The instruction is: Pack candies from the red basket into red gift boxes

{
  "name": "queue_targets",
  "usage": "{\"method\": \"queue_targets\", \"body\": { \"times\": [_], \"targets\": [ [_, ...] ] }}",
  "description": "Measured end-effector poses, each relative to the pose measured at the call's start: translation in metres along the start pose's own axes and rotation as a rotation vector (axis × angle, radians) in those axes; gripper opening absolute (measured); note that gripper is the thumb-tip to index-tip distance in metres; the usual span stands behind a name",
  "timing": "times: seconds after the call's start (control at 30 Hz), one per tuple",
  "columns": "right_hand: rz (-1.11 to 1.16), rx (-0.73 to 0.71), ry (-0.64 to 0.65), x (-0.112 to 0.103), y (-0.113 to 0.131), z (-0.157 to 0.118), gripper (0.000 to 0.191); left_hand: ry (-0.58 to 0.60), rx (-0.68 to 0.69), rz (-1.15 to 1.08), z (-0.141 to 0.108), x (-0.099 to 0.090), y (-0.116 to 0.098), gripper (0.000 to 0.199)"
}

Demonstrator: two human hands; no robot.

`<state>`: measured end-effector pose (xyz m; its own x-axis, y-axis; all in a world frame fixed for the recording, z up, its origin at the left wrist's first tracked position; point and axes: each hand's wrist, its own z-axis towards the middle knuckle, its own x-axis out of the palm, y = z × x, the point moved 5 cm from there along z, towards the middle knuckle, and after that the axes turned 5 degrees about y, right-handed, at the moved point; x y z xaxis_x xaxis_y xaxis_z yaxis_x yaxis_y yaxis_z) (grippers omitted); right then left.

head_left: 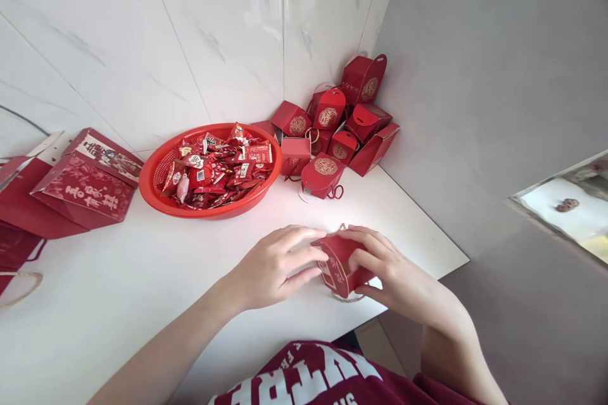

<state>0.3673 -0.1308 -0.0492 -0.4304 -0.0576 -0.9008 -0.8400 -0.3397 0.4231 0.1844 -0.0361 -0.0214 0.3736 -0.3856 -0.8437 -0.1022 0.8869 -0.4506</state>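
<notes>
A small red cardboard gift box (338, 271) with a rounded flap and twisted cord handles is held between my two hands, low over the front right of the white table. Its top is partly open, and what is inside cannot be made out. My left hand (280, 261) presses its slightly spread fingertips against the box's left flap. From the right, my right hand (387, 269) grips the box, with the thumb near its lower edge and the other fingers over the top side. A pale cord (348, 297) loops out below the box.
An orange-red plastic basket (151, 193) full of red-wrapped sweets (216, 168) stands by the tiled wall. Several red gift boxes (327, 115) are piled in the right corner. Larger red boxes (90, 183) stand at the left. A grey panel (456, 107) borders the table's right.
</notes>
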Motion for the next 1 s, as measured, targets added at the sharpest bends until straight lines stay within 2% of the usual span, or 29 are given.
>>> {"method": "queue_targets", "body": {
  "times": [0.17, 0.37, 0.47, 0.5, 0.6, 0.67, 0.7, 0.77, 0.83, 0.9, 0.97, 1.0],
  "targets": [
    [-0.107, -0.161, -0.095, 0.001, 0.023, 0.008, 0.019, 0.008, 0.030, -0.004, 0.007, 0.007, -0.003, 0.019],
    [-0.155, -0.182, -0.171, 0.008, 0.025, 0.015, 0.023, 0.003, -0.165, -0.048, -0.010, -0.006, 0.016, 0.019],
    [-0.142, -0.189, -0.111, 0.018, 0.025, 0.026, 0.027, 0.060, -0.271, -0.041, -0.020, -0.012, 0.022, 0.012],
    [-0.140, -0.189, -0.086, 0.022, 0.025, 0.031, 0.029, 0.101, -0.282, -0.031, -0.022, -0.012, 0.022, 0.015],
    [-0.146, -0.225, -0.041, 0.032, 0.025, 0.045, 0.030, 0.240, -0.230, 0.043, -0.029, -0.011, 0.014, 0.048],
    [-0.136, -0.298, -0.020, 0.033, 0.027, 0.054, 0.029, 0.302, -0.188, 0.104, -0.032, -0.013, 0.006, 0.057],
    [-0.117, -0.342, -0.005, 0.032, 0.028, 0.058, 0.030, 0.317, -0.182, 0.128, -0.034, -0.016, 0.003, 0.052],
    [-0.054, -0.432, 0.036, 0.023, 0.030, 0.070, 0.038, 0.327, -0.194, 0.135, -0.037, -0.027, -0.002, 0.030],
    [0.032, -0.513, 0.060, 0.005, 0.032, 0.085, 0.045, 0.300, -0.199, 0.060, -0.040, -0.043, -0.001, 0.015],
    [0.141, -0.580, 0.045, -0.018, 0.036, 0.106, 0.044, 0.200, -0.216, -0.078, -0.041, -0.067, 0.007, 0.022],
    [0.312, -0.615, 0.005, -0.037, 0.040, 0.131, 0.032, -0.041, -0.255, -0.254, -0.043, -0.099, 0.026, 0.027],
    [0.436, -0.603, -0.012, -0.043, 0.041, 0.147, 0.025, -0.228, -0.280, -0.360, -0.045, -0.117, 0.039, 0.029]
  ]
}}
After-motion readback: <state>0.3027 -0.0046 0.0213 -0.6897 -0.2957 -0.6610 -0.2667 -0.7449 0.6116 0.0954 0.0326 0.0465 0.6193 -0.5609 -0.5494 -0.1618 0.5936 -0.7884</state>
